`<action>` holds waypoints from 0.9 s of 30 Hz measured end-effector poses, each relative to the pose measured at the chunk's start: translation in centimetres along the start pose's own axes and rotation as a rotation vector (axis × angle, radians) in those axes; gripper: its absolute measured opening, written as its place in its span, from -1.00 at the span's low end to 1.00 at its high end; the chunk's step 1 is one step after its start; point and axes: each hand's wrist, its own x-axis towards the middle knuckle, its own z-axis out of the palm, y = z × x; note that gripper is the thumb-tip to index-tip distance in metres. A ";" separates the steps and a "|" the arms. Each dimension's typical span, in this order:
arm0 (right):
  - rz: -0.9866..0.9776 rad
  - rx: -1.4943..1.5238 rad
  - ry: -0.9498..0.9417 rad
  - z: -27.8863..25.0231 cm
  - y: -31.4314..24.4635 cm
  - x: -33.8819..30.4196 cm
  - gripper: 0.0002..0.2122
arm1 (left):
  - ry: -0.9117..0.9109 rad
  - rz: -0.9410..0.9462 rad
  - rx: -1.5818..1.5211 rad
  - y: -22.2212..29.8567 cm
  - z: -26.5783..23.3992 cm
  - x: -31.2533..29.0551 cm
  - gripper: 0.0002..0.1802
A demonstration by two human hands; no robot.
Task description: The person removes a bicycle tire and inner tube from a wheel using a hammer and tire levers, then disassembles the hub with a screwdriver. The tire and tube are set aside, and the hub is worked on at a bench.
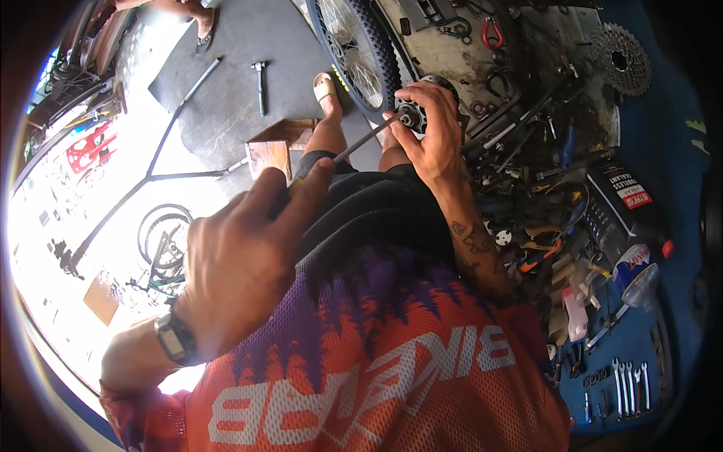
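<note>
My left hand (245,245), with a watch on its wrist, is closed around the handle of a screwdriver (367,143). Most of that handle is hidden by the fingers; the long dark shaft slants up to the right. Its tip meets or overlaps the axle end of a black bicycle hub (409,116); whether it touches, I cannot tell. My right hand (438,143) grips the hub from the right, thumb beneath and fingers over its top. The hub is above my lap, just in front of a bicycle wheel (352,56).
On the right, a cluttered bench holds a cassette (620,60), red-handled pliers (492,34), a black bottle (621,196) and several wrenches (631,388). A hammer (260,87), a wooden box (269,154) and a branching metal stand (154,173) are left of my legs. Another person's foot (205,29) shows at top left.
</note>
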 end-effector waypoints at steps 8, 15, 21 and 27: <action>-0.050 -0.065 -0.009 0.7 0.1 -0.6 -0.54 | -0.002 -0.077 0.004 1.0 2.4 -2.0 -0.23; 0.079 0.034 0.016 -0.3 -0.1 0.1 -0.59 | 0.091 -0.121 -0.229 0.1 0.3 0.3 -0.36; 0.131 0.056 0.072 0.2 -0.9 0.5 -0.61 | 0.045 0.002 0.054 0.6 1.8 -1.1 -0.30; 0.138 0.023 0.100 0.9 -1.0 0.3 -0.58 | 0.006 -0.038 0.020 1.7 3.1 -1.7 -0.21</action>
